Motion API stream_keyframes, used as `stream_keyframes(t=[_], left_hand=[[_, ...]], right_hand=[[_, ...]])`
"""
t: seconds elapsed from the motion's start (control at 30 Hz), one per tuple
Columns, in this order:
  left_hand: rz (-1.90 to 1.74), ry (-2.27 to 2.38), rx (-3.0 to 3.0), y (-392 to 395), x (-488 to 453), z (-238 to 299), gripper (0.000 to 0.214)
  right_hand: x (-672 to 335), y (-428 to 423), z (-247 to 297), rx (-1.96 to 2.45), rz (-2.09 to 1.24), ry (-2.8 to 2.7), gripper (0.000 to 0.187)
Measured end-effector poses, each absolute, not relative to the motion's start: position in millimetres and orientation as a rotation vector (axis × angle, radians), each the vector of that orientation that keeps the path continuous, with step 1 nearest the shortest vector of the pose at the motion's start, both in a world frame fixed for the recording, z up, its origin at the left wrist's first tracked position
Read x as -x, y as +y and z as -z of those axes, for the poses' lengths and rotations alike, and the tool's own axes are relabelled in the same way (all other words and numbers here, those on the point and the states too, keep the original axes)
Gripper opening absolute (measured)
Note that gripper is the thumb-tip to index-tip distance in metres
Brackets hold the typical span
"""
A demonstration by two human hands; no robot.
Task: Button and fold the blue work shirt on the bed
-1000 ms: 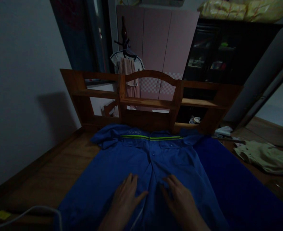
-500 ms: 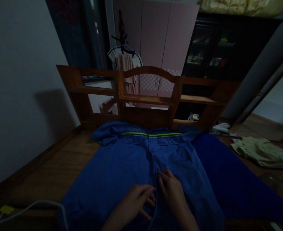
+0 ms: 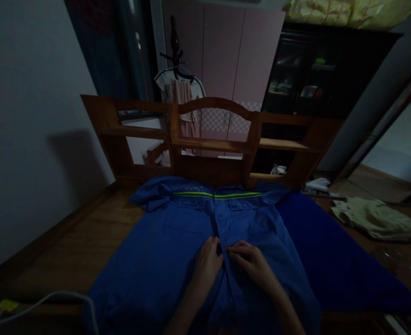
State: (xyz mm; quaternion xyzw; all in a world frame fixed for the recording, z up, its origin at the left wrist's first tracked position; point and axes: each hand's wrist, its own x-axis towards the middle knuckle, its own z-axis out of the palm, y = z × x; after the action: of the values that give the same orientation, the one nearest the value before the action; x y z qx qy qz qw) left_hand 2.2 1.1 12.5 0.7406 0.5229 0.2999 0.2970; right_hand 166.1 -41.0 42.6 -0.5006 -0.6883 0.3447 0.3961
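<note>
A blue shirt (image 3: 163,246) lies front up in the middle, its collar end against the foot of the wooden headboard (image 3: 210,146). A strip of wooden surface (image 3: 90,228) runs between its left edge and the pale wall (image 3: 30,139), with a white cable (image 3: 69,293) at the near left. Along the right edge spreads a darker blue cloth (image 3: 324,256); a pale garment (image 3: 373,216) lies beyond it.

The headboard is divided into open compartments. Behind it, at far right, a dark cabinet (image 3: 331,70) has shelves with a small green item (image 3: 320,61) and other things too dim to name.

The shirt has short sleeves, a yellow-green band across the chest, flapped pockets, pale lettering on the left and a front slit, slightly wrinkled. Both hands meet at that slit: the left hand (image 3: 208,260) has bent fingers with the thumb near them; the right hand (image 3: 250,259) has thumb and fingertips drawn together. Whether either pinches fabric cannot be told.
</note>
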Motion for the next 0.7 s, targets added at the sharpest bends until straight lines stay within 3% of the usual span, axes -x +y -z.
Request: stream_keyframes(t=[0.47, 0.7], left_hand=[[-1.170, 1.111, -1.439, -2.1, -0.3, -24.6, 0.013], [-1.141, 1.055, -1.103, -0.1, -1.0, -13.8, 0.036]], right_hand=[[-137.7, -32.9, -50.6, 1.364, -0.519, -1.617, 0.013], [-135.6, -24.6, -37.9, 1.401, -0.525, -1.576, 0.005]])
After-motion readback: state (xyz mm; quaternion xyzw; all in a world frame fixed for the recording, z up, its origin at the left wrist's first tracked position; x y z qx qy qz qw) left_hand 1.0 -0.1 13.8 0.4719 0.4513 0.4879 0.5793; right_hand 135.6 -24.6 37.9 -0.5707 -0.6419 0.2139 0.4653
